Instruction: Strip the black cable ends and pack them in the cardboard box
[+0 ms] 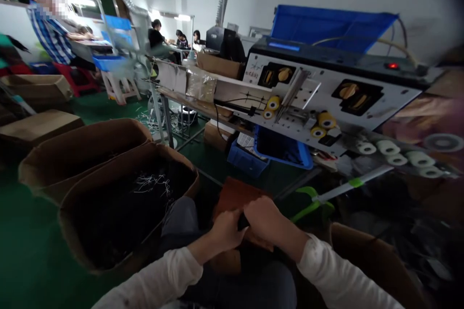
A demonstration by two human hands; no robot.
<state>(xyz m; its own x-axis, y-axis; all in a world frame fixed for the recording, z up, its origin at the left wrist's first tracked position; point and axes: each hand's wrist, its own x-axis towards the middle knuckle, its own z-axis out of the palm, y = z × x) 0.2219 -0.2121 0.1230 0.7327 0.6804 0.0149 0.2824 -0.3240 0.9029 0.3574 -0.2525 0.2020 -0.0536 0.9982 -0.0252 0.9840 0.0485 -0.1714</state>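
My left hand [227, 229] and my right hand [264, 217] are close together in front of my lap, both with fingers curled closed. Between them a small dark piece [242, 222] shows, too dim to identify; the fingers hide most of it. Beneath and behind the hands is a reddish-brown wooden surface [235, 192], perhaps a stool top. To the left of my knee stands a cardboard box [195, 181] with dark contents and a bunch of thin white ties or wires [152, 182] on top.
Ahead is a bench machine [315, 91] with yellow rollers, a blue bin [282, 147] below it. Another open carton [90, 137] stands at left, a box [357, 234] at right. A green-and-grey stand [348, 186] leans near my right arm. People sit working farther back.
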